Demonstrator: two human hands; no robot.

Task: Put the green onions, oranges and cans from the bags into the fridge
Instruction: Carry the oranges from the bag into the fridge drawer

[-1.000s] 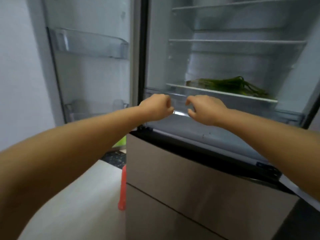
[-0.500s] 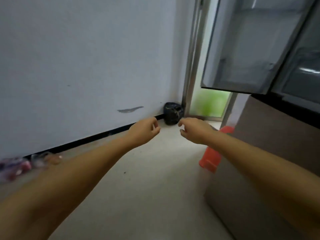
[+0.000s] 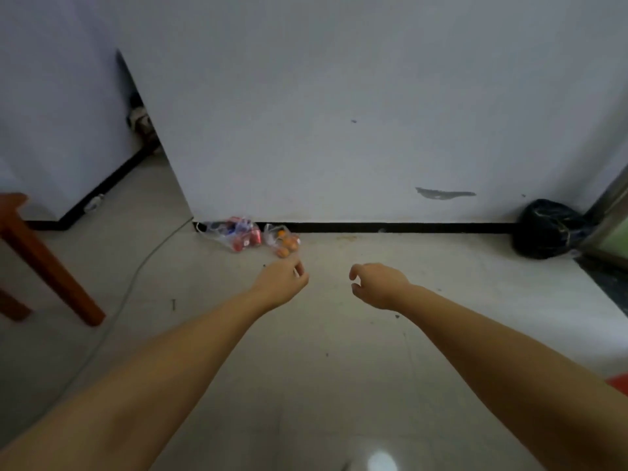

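Note:
Two clear plastic bags lie on the floor against the wall's black skirting. The left bag holds red and blue cans [image 3: 238, 234]; the right bag holds oranges [image 3: 285, 244]. My left hand [image 3: 283, 283] reaches forward just short of the orange bag, fingers loosely curled and holding nothing. My right hand [image 3: 377, 283] is stretched out to the right of it, fingers apart and empty. The fridge and the green onions are out of view.
A brown wooden table leg [image 3: 51, 263] stands at the left, with a grey cable [image 3: 136, 277] trailing over the floor past it. A black rubbish bag [image 3: 547, 229] sits at the right by a door frame. A red object's corner [image 3: 618, 382] shows at the right edge.
The view has swung left from the open fridge, past the wall, to the bags on the floor. Both hands left the fridge drawer and now reach toward the bags.

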